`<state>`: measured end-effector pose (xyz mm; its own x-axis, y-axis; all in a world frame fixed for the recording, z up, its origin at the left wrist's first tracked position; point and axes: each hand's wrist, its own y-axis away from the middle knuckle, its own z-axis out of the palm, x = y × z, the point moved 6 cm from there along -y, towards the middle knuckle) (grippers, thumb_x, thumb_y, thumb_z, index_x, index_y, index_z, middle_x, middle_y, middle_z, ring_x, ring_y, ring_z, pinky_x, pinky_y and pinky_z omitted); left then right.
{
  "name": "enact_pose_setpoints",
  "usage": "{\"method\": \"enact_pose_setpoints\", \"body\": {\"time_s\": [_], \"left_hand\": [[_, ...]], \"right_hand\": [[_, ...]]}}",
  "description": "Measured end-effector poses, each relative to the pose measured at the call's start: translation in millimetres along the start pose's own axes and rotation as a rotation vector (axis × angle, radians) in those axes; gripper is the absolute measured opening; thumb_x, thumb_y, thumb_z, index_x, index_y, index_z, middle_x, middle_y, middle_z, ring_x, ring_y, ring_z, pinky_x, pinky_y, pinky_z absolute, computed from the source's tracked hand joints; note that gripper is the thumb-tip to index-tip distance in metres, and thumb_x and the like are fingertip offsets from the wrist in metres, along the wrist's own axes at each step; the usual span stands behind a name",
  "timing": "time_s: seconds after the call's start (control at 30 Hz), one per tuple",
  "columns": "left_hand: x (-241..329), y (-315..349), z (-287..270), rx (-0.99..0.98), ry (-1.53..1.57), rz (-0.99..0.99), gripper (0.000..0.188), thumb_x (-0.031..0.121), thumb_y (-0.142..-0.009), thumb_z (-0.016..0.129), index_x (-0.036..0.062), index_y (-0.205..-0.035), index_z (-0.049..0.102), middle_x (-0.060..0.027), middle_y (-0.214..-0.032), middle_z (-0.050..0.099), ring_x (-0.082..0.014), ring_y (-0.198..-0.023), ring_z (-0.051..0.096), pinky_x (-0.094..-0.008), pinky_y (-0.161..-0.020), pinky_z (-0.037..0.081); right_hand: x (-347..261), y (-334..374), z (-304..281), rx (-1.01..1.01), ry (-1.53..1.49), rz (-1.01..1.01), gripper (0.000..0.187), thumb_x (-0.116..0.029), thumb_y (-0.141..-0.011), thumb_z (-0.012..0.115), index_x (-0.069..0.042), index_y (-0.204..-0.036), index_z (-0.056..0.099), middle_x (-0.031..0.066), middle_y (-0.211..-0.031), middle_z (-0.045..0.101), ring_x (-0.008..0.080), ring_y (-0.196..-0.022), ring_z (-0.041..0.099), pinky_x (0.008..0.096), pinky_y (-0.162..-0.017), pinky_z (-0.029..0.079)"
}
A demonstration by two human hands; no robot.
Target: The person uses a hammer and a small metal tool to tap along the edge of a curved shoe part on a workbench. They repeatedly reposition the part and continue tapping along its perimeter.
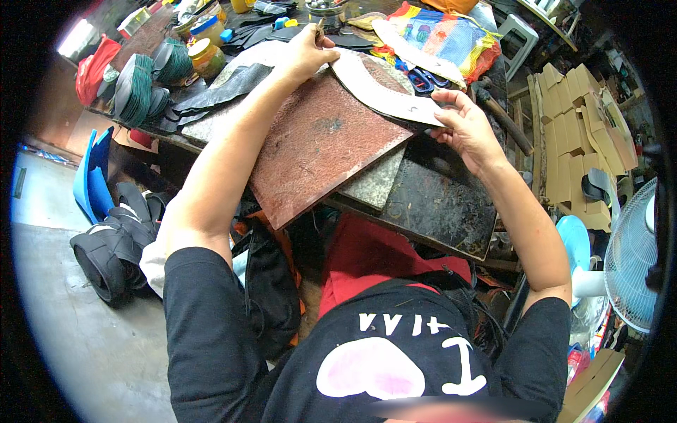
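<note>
Head view shows both bare hands at a white curved strip (381, 94), which lies along the upper right edge of a reddish-brown board (310, 155), a dark edge showing beneath it. The right hand (465, 132) pinches the strip's right end between thumb and fingers, near the board's right corner. The left hand (309, 55) is at the other end, its fingers curled, with a small thin brownish thing (321, 29) showing at the fingertips; whether it grips the strip too, I cannot tell.

Under the board lies a speckled grey slab (377, 185), on a dark, worn workbench (448, 204). Beyond the strip are blue-handled scissors (422, 82) and a second white curved piece (416, 53); a tool with a wooden handle (509, 123) lies to the right. Wrinkled black sheet pieces (222, 94) lie left of the board, near a yellow jar (206, 59) and dark-green bundles (132, 90).
</note>
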<state>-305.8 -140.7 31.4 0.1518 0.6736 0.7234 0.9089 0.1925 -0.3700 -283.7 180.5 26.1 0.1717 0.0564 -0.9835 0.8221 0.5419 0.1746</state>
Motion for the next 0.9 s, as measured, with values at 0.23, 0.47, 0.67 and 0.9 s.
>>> {"method": "enact_pose_setpoints", "body": {"time_s": [0.23, 0.47, 0.67, 0.9], "left_hand": [[-11.4, 0.6, 11.6, 0.042, -0.045, 0.019, 0.039, 0.024, -0.076, 0.078, 0.0025, -0.102, 0.059, -0.0116, -0.092, 0.066, -0.0233, -0.085, 0.065, -0.0352, -0.08, 0.052], [-10.5, -5.8, 4.9, 0.039, -0.006, -0.043, 0.039, 0.022, -0.075, 0.079, 0.0026, -0.102, 0.058, -0.0124, -0.09, 0.065, -0.0244, -0.084, 0.065, -0.0366, -0.078, 0.052], [48.3, 19.8, -6.3, 0.254, -0.507, 0.272, 0.034, 0.018, -0.083, 0.075, 0.0009, -0.104, 0.055, -0.0144, -0.092, 0.061, -0.0294, -0.085, 0.061, -0.0384, -0.079, 0.049], [75.0, 61.8, 40.1, -0.262, -0.198, 0.078, 0.052, 0.033, -0.078, 0.081, 0.0008, -0.107, 0.053, -0.013, -0.088, 0.063, -0.0271, -0.082, 0.063, -0.0392, -0.073, 0.051]], "right_hand": [[-2.4, 7.9, -3.6, -0.08, 0.252, -0.002, 0.038, -0.016, -0.093, 0.064, -0.007, -0.127, 0.049, -0.0051, -0.073, 0.051, 0.0032, -0.058, 0.05, 0.0174, -0.053, 0.042], [-0.9, 7.7, 5.4, -0.099, 0.209, -0.012, 0.039, -0.017, -0.093, 0.064, -0.007, -0.128, 0.049, -0.0042, -0.071, 0.052, 0.0039, -0.056, 0.05, 0.018, -0.05, 0.041], [-3.2, 2.7, 12.5, -0.097, 0.491, -0.102, 0.03, -0.017, -0.094, 0.063, -0.01, -0.122, 0.058, -0.002, -0.074, 0.054, 0.0048, -0.057, 0.049, 0.0204, -0.046, 0.043], [-5.7, -2.1, -3.6, -0.275, 0.509, -0.095, 0.034, -0.022, -0.096, 0.061, -0.013, -0.129, 0.062, -0.0036, -0.085, 0.057, 0.0043, -0.067, 0.052, 0.021, -0.055, 0.046]]}}
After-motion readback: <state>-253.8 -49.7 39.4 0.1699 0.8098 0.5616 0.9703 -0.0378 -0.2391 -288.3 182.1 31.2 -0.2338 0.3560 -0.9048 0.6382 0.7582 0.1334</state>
